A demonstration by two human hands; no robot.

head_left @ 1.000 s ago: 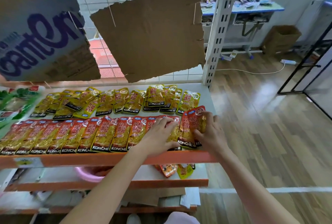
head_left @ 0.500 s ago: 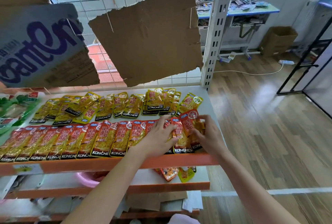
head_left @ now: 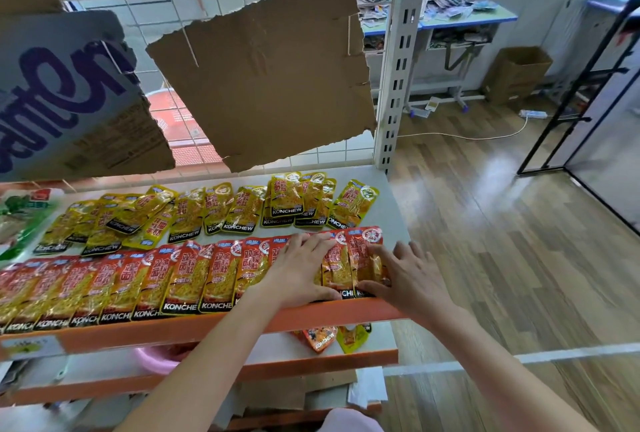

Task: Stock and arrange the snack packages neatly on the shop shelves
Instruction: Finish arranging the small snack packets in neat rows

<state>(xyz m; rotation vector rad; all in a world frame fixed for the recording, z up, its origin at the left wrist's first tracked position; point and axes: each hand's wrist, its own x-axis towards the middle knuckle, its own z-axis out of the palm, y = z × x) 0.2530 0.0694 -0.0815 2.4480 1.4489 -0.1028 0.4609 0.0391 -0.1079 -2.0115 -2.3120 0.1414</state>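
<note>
Our left hand (head_left: 301, 269) lies flat, fingers spread, on the red packets (head_left: 194, 275) in the front row of the shelf (head_left: 391, 196). Our right hand (head_left: 408, 272) is spread open too, fingertips pressing the last red packet (head_left: 363, 251) at the row's right end. Yellow packets (head_left: 221, 206) sit behind.
</note>
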